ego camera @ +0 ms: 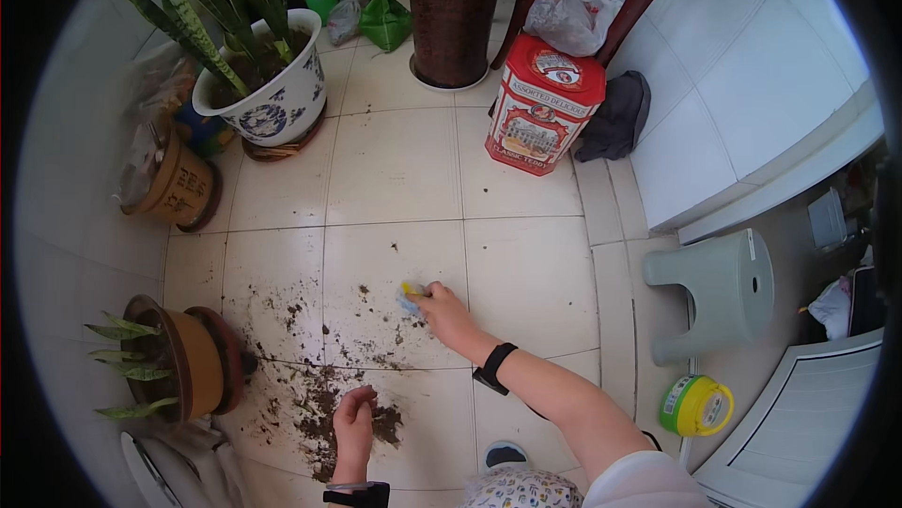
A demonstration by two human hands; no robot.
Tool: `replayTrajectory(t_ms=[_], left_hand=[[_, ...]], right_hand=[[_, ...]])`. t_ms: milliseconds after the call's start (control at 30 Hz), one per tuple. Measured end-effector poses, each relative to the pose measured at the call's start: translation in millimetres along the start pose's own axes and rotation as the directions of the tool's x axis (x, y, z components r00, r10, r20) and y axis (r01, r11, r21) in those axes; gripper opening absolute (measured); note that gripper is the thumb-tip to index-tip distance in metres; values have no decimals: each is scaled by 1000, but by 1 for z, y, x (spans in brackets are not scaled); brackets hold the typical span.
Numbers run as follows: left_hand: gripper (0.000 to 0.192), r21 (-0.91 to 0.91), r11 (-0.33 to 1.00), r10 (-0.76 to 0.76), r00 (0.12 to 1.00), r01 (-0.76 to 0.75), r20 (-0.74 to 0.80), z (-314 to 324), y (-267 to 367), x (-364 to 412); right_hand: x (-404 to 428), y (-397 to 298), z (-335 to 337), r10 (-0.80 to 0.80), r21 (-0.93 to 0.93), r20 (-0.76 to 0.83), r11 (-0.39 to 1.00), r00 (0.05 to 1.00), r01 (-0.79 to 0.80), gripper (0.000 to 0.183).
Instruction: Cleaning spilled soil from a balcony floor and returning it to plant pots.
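My right hand grips a small crumpled blue-and-yellow wad against the cream tiled floor. I cannot tell whether the wad is cloth or plastic. Crumbs of dark soil lie around it. My left hand is over a thick patch of spilled soil, fingers curled; the inside of the palm is hidden. Soil spreads leftward from there to a tan flowerpot with snake plant leaves. That pot seems tipped on its side, its reddish saucer still against its base.
A blue-and-white pot holds a tall snake plant, with another tan pot beside it. A red tin bearing writing stands near a dark cylindrical vessel. On the right are a grey-green plastic stool and a yellow-green tub.
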State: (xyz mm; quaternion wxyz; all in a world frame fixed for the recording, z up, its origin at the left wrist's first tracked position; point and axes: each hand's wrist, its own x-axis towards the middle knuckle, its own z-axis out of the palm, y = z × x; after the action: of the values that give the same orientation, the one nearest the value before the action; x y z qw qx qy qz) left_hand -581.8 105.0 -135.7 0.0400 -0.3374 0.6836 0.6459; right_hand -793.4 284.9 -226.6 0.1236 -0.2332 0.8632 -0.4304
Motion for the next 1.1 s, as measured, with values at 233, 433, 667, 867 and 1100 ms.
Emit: replayTrajectory(t_ms=[233, 433, 667, 867, 1100], left_hand=[[27, -34, 997, -74, 996, 72, -58, 0, 0, -4], [28, 12, 994, -106, 990, 108, -97, -6, -13, -14], [30, -5, 998, -66, 995, 66, -70, -1, -10, -8], [27, 7, 999, 43, 998, -43, -44, -4, 2, -14], [30, -47, 998, -39, 990, 33, -137, -22, -53, -23]], right_hand=[[89, 157, -162, 145, -245, -659, 886, 738, -393, 38], [144, 124, -94, 84, -274, -439, 935, 894, -223, 35], [67, -23, 47, -169, -150, 143, 970, 975, 190, 39], [57, 45, -66, -15, -81, -366, 997, 930, -16, 38], [3, 68, -39, 94, -293, -375, 932, 922, -214, 37]])
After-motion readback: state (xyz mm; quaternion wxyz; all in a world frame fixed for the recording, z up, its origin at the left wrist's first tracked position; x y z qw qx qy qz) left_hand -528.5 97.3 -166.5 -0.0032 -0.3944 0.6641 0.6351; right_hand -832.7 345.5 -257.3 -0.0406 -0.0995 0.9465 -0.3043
